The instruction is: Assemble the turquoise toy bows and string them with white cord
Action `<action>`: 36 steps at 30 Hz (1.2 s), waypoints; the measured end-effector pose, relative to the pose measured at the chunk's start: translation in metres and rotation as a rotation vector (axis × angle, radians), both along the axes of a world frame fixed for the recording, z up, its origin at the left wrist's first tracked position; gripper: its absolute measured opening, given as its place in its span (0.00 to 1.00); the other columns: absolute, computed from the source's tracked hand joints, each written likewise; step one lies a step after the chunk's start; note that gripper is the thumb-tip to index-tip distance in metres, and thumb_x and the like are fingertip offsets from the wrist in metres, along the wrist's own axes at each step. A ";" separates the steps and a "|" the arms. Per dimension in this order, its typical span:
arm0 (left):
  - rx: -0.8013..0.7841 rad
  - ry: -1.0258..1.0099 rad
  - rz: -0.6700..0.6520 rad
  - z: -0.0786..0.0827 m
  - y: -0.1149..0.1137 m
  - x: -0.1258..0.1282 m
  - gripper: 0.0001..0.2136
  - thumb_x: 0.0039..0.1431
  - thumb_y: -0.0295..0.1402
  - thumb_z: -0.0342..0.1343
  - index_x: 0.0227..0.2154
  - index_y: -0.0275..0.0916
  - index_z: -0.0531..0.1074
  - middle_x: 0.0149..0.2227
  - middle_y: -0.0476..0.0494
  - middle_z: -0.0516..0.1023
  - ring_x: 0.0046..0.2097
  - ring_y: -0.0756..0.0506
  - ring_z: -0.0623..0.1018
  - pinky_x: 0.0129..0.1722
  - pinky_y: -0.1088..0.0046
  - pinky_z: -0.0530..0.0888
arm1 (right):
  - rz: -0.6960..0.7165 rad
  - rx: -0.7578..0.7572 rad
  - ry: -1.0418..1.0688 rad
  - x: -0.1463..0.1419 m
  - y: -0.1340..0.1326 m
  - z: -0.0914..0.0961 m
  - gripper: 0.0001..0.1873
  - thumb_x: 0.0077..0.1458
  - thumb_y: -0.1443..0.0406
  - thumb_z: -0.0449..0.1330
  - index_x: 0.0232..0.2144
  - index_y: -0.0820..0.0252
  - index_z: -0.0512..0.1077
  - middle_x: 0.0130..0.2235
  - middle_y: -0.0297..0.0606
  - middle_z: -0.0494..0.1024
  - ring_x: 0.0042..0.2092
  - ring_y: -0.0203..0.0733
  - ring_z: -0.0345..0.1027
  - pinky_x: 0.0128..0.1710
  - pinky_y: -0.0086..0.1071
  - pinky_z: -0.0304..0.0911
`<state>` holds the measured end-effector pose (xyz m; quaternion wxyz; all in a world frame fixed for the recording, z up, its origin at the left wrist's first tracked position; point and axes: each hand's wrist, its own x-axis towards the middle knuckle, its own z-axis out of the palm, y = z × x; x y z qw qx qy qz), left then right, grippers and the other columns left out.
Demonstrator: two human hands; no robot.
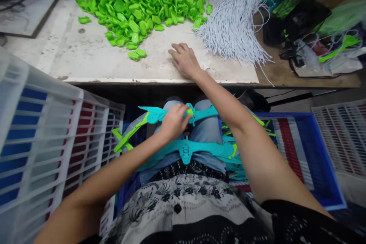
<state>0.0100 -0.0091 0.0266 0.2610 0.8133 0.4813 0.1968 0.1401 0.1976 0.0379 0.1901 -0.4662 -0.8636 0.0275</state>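
Across my lap lies a teal plastic part with lime-green end pieces, shaped like a toy bow (206, 112). My left hand (174, 122) is closed on its middle, the thumb and fingers by a small lime-green piece (190, 111) set there. A second teal bow-shaped part (185, 150) rests nearer my waist. My right hand (185, 60) reaches onto the white worktop, fingers stretched and loosely apart, palm down. It is between the loose green pieces (140, 54) and the bundle of white strings (233, 23); anything under its palm is hidden.
A big heap of lime-green plastic pieces (137, 0) spills from a blue bin at the back. A white slatted crate (81, 133) stands close on my left. At right a blue crate (326, 152) holds more teal and green parts. The worktop's front edge (160, 81) runs across my knees.
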 end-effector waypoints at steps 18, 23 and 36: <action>-0.381 0.271 -0.435 -0.017 -0.073 -0.032 0.19 0.63 0.45 0.44 0.47 0.38 0.69 0.41 0.35 0.78 0.41 0.39 0.77 0.40 0.66 0.69 | -0.145 -0.033 0.291 0.080 -0.048 -0.009 0.12 0.51 0.58 0.60 0.34 0.61 0.69 0.37 0.39 0.72 0.41 0.44 0.64 0.45 0.45 0.63; -0.738 0.065 -0.316 -0.026 -0.044 -0.025 0.20 0.58 0.51 0.48 0.28 0.38 0.69 0.27 0.44 0.73 0.28 0.46 0.70 0.28 0.74 0.62 | -0.129 -0.077 0.286 0.101 -0.051 -0.005 0.09 0.49 0.61 0.61 0.31 0.60 0.69 0.36 0.39 0.73 0.39 0.43 0.66 0.45 0.43 0.64; -1.148 -0.163 -0.142 -0.040 -0.037 -0.024 0.23 0.48 0.56 0.55 0.24 0.37 0.69 0.20 0.51 0.63 0.23 0.51 0.59 0.22 0.75 0.55 | 0.291 -0.383 0.385 0.057 -0.293 -0.018 0.09 0.58 0.63 0.55 0.41 0.58 0.70 0.47 0.44 0.76 0.51 0.45 0.67 0.50 0.44 0.67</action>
